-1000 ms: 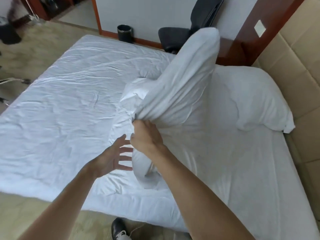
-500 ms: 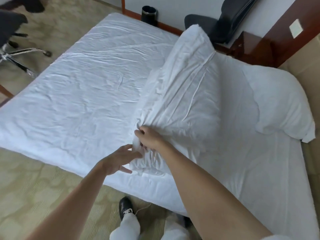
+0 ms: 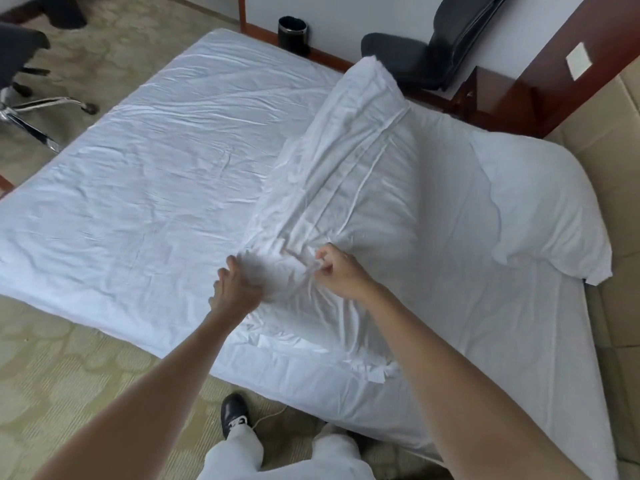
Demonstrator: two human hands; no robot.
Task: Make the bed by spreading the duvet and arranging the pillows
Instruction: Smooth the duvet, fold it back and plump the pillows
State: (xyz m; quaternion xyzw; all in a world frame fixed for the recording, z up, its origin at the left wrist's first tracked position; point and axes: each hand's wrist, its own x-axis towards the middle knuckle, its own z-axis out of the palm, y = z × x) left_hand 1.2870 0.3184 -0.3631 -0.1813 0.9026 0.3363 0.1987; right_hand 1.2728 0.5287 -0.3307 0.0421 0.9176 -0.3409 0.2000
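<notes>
since a second ago the pillow (image 3: 346, 188) has come down from standing upright and now lies slanted across the bed (image 3: 138, 188), its far corner still raised toward the chair (image 3: 429, 60). both hands sit on its near end: the right hand (image 3: 341, 271) pinches a gathered fold of the case with curled fingers, and the left hand (image 3: 235, 289) grips the cloth at the near-left corner (it is blurred, so the finger positions are unclear). a second pillow (image 3: 540, 209) rests at the head of the bed against the padded headboard (image 3: 620, 237). the sheet is wrinkled. a black bin (image 3: 292, 34) stands by the wall beyond the bed.
</notes>
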